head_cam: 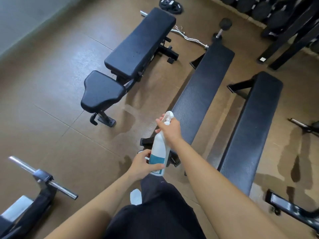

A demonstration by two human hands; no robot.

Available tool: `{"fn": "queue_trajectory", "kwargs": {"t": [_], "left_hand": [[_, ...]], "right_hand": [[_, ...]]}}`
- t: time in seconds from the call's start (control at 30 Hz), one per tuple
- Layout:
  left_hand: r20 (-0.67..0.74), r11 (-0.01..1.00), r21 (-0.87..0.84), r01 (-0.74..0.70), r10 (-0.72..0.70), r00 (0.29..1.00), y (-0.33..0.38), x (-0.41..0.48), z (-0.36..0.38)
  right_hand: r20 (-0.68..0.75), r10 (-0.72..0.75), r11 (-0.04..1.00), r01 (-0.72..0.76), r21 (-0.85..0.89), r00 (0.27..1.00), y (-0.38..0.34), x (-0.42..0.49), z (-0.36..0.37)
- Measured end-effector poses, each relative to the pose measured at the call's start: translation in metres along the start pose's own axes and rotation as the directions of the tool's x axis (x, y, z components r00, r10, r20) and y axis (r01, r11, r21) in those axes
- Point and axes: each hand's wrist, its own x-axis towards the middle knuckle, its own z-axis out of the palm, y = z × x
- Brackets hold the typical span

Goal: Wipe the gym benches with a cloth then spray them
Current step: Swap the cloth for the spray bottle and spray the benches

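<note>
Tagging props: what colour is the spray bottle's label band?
Teal-blue band on the white spray bottle, held by both hands; head view, the only one.

We see three benches spread across the floor (51,94) ahead of us. The adjustable bench (138,44) lies to the left, its seat pad (101,92) nearer us than its back pad. The middle flat bench (203,90) runs just right of it, and the right flat bench (252,128) lies beside that one, further right. Behind the adjustable bench we find weight plates (170,5) on the floor, and a curl bar (188,37) lies between it and the far end of the middle bench. A dumbbell (222,28) stands at that far end. A rack (284,18) fills the far right corner. A barbell stand (43,180) sits near left. Over the near end of the middle surface, the spray bottle (160,147) is between the left hand (143,166) below and the right hand (170,130) above.
</note>
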Motion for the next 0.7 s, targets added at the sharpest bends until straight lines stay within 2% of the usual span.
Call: {"fn": "queue_trajectory", "kwargs": {"t": [0.2, 0.37, 0.43, 0.6, 0.7], "left_hand": [[-0.154, 0.999, -0.008, 0.044, -0.045, 0.987, 0.034, 0.033, -0.088], [-0.238, 0.987, -0.141, 0.073, -0.105, 0.965, 0.039, 0.047, -0.146], [-0.262, 0.98, -0.18, 0.08, -0.127, 0.957, 0.036, 0.05, -0.165], [-0.263, 0.983, -0.171, 0.068, -0.112, 0.958, 0.027, 0.058, -0.233], [-0.212, 0.991, -0.122, 0.05, -0.075, 0.974, 0.016, 0.064, -0.289]], "right_hand": [[0.106, -0.006, 1.0, 0.008, -0.019, 0.994, -0.058, 0.058, 0.08], [0.314, 0.017, 1.0, -0.012, -0.016, 0.949, -0.1, 0.091, 0.149], [0.346, 0.039, 0.999, -0.023, -0.049, 0.938, -0.108, 0.1, 0.177], [0.212, 0.078, 0.987, -0.045, -0.153, 0.974, -0.125, 0.111, 0.246], [0.143, 0.113, 0.99, -0.099, -0.102, 0.983, -0.138, 0.113, 0.286]]}}
